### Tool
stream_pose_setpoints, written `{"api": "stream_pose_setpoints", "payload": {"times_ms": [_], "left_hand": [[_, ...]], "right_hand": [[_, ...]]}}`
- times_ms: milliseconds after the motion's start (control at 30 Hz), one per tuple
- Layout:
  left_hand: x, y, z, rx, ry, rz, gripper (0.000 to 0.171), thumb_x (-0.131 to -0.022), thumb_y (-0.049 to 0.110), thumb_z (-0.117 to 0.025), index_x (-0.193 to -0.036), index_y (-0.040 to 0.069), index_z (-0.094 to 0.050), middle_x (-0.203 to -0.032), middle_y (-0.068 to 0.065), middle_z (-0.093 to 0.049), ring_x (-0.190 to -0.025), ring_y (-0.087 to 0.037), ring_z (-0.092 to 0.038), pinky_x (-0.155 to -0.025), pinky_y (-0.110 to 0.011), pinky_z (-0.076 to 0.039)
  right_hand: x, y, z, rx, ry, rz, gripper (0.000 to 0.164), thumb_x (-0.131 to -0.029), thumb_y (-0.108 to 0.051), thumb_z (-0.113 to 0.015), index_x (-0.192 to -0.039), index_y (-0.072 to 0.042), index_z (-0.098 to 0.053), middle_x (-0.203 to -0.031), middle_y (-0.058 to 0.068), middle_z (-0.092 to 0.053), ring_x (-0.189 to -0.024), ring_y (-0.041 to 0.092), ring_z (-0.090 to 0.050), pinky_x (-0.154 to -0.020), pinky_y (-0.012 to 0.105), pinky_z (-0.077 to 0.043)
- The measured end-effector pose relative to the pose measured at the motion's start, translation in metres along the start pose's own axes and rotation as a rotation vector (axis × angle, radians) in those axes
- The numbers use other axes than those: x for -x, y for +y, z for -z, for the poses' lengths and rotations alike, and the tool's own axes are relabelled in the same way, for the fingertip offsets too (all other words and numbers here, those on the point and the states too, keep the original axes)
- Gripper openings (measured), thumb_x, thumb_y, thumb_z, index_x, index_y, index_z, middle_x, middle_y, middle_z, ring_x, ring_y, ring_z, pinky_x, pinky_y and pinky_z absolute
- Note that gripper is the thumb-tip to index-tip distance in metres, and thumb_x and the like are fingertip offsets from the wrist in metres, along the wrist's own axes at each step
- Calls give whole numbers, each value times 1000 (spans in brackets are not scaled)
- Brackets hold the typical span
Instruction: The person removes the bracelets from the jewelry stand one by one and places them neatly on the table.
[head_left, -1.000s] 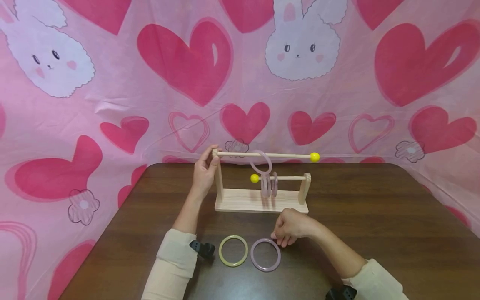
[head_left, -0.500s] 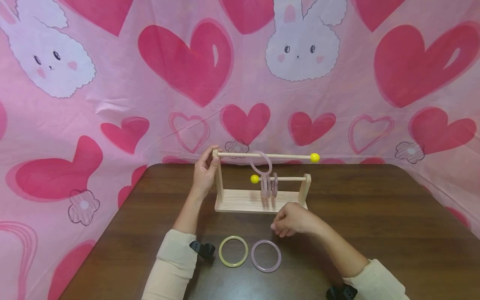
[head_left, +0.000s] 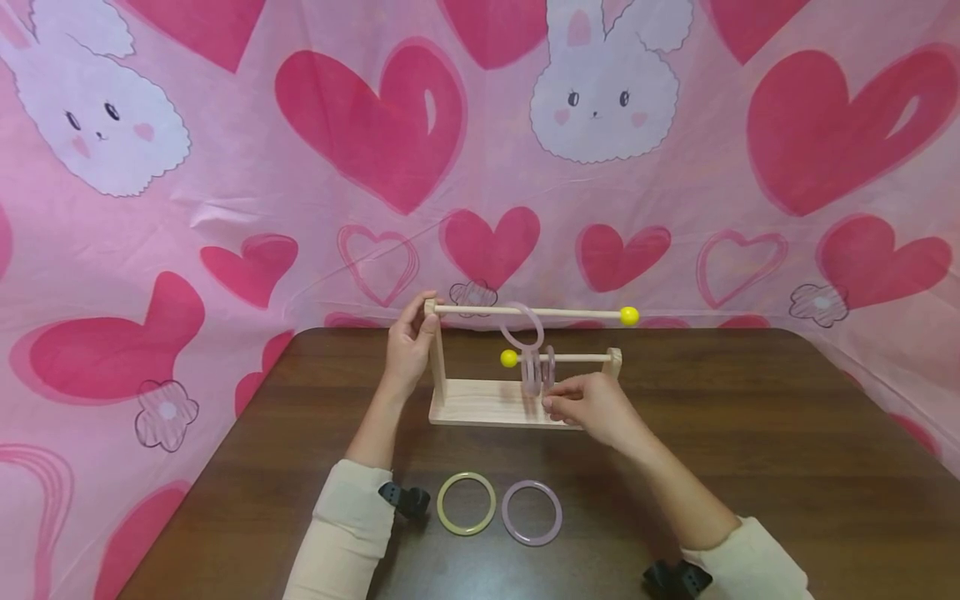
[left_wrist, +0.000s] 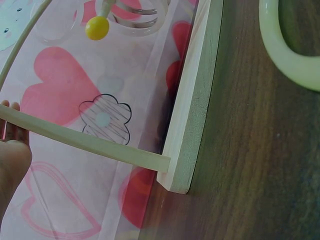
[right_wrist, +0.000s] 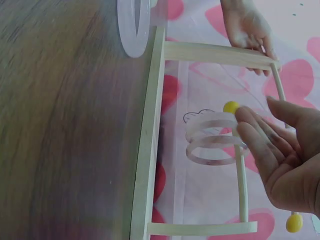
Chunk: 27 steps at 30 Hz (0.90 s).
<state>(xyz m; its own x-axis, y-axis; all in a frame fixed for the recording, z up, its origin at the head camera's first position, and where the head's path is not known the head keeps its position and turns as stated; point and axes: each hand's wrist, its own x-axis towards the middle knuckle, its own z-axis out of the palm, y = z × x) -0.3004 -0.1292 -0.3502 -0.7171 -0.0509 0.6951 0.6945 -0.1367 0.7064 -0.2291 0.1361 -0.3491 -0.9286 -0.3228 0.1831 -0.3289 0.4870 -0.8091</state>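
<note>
A wooden bangle stand (head_left: 480, 404) with two rods stands at the table's far side. My left hand (head_left: 408, 350) grips the top of its left post. A pale lilac bangle (head_left: 541, 332) hangs on the upper rod. Several pinkish bangles (head_left: 531, 379) hang close together on the lower rod. My right hand (head_left: 600, 408) is in front of these, fingertips near their lower edge; in the right wrist view its fingers (right_wrist: 265, 145) are extended with nothing pinched. On the table lie a yellow-green bangle (head_left: 467, 531) and a purple bangle (head_left: 532, 542), side by side.
Yellow balls cap the rods: one ball (head_left: 629, 316) at the upper rod's right end, another ball (head_left: 509, 358) at the lower rod's left end. The dark wooden table (head_left: 750, 467) meets a pink heart-patterned cloth (head_left: 337, 167) behind the stand.
My right hand has risen from beside the purple bangle to the bangles on the lower rod. The left hand has stayed on the post, and the bangles look unmoved.
</note>
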Motion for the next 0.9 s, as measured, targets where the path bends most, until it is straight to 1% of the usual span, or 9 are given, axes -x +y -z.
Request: {"api": "stream_pose_setpoints", "payload": {"times_ms": [167, 300, 400, 500, 567, 600, 700, 800, 900], "left_hand": [[0, 0, -1, 1, 4, 10, 35, -92, 1, -52, -121, -17, -43, -102, 10, -62, -93, -10, -58, -84, -22, -45], [0, 1, -1, -4, 16, 23, 33, -91, -5, -51, -121, -16, -44, -105, -9, -62, -93, -11, -59, -85, -23, -45], [-1, 0, -2, -9, 19, 29, 32, -91, -7, -49, -121, -17, -42, -109, -27, -56, -93, -10, -59, -85, -24, -45], [-1, 1, -2, -13, 19, 32, 33, -91, -6, -49, -121, -19, -41, -110, -33, -53, -93, -10, -59, -85, -24, -45], [-1, 1, -2, -6, 16, 31, 34, -92, -4, -50, -121, -19, -41, -110, -32, -54, -93, -10, -59, -86, -24, -45], [-1, 1, -1, -3, 16, 31, 34, -92, -3, -51, -121, -18, -41, -110, -27, -56, -93, -9, -59, -86, -24, -45], [-1, 0, 0, 8, 13, 32, 36, -92, 0, -52, -122, -17, -42, -106, -9, -62, -93, -9, -59, -86, -23, -45], [-1, 0, 0, 16, 11, 33, 36, -92, 2, -53, -122, -16, -42, -102, 8, -62, -93, -8, -59, -86, -23, -45], [-1, 0, 0, 19, 8, 31, 35, -92, 0, -52, -122, -17, -42, -101, 11, -61, -93, -8, -59, -86, -23, -45]], "right_hand": [[-3, -6, 0, 12, 143, 45, 19, -83, -9, -68, -95, 5, -69, -79, 11, -69, -71, 17, -66, -62, 25, -53], [-5, -9, 0, 21, 232, 80, 19, -82, -8, -68, -96, 4, -70, -84, 13, -70, -75, 19, -67, -64, 26, -53], [-7, -9, -1, 54, 309, 130, 19, -81, -6, -70, -98, 3, -70, -83, 11, -70, -78, 21, -67, -67, 30, -54], [-9, -7, -2, 70, 379, 185, 22, -79, -3, -72, -99, 5, -69, -83, 13, -70, -79, 24, -67, -69, 35, -54], [-12, -6, -2, 69, 411, 199, 23, -78, -2, -72, -99, 6, -68, -86, 15, -69, -80, 25, -67, -70, 37, -53], [-13, -6, -3, 59, 419, 201, 24, -78, -2, -72, -100, 6, -67, -88, 16, -69, -80, 26, -67, -70, 36, -53], [-18, -5, -3, 31, 426, 196, 27, -78, 0, -71, -103, 7, -66, -91, 18, -68, -83, 27, -67, -72, 35, -53], [-25, -7, -1, 30, 427, 193, 28, -79, 0, -71, -105, 7, -65, -93, 18, -68, -85, 28, -66, -73, 35, -53], [-30, -10, 0, 42, 427, 186, 28, -79, -2, -72, -105, 6, -65, -94, 17, -68, -85, 27, -66, -73, 35, -53]]}}
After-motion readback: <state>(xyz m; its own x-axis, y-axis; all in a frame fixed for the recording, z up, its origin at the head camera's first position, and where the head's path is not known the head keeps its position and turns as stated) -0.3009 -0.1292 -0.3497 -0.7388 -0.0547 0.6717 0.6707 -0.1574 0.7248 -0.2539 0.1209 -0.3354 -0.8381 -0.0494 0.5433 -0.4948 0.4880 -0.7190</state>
